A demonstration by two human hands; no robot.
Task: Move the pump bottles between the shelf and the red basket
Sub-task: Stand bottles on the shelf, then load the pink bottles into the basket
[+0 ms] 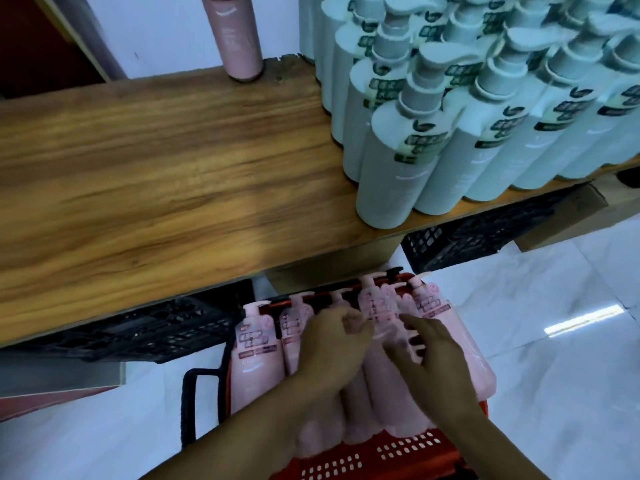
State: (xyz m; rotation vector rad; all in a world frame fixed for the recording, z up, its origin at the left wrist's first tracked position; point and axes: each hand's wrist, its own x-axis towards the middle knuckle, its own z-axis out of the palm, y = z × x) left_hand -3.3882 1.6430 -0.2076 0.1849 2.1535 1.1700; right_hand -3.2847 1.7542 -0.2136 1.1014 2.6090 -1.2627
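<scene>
Red basket (398, 452) at 6 o'clock, pink pump bottles (254, 355) lying inside; my right hand (433, 355) spread over them; left hand (332, 344) curled — grip unclear, blurred; lone pink bottle (239, 36) upright on shelf (156, 161), 11 o'clock.

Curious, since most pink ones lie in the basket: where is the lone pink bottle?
The lone pink bottle stands upright at the back of the wooden shelf, upper left in the head view, left of the pale green pump bottles.
</scene>
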